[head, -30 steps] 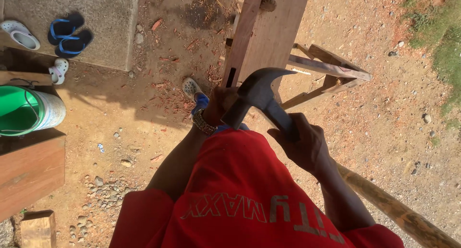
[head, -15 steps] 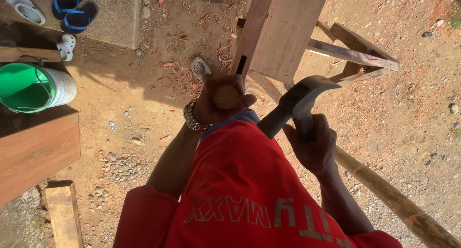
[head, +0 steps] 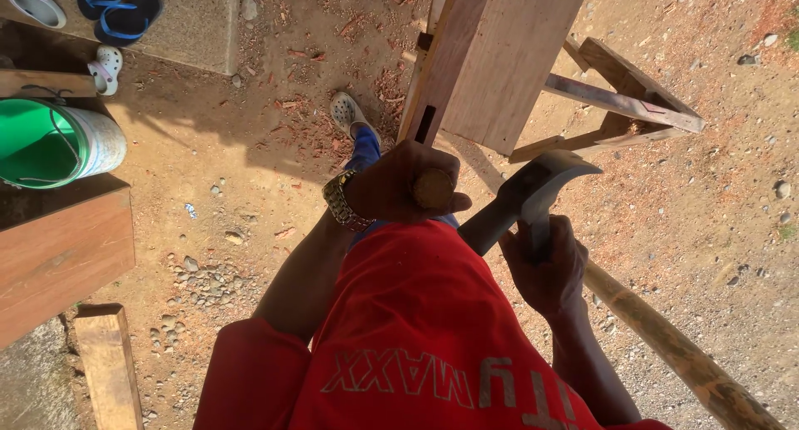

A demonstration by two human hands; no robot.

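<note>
Since half a second ago the hammer (head: 526, 198) has dropped slightly and the left hand (head: 398, 186) has moved right, closer to the plank (head: 491, 59). The hammer's head is dark curved steel. The right hand (head: 545, 268) wraps tightly round its handle. The left hand grips a round wooden chisel butt (head: 433, 188) below the plank's mortise slot.

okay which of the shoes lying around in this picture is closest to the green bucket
The small white clog, lying on the dirt just above the green bucket. The blue flip-flops and the other white clog sit farther off on the concrete slab.
</note>
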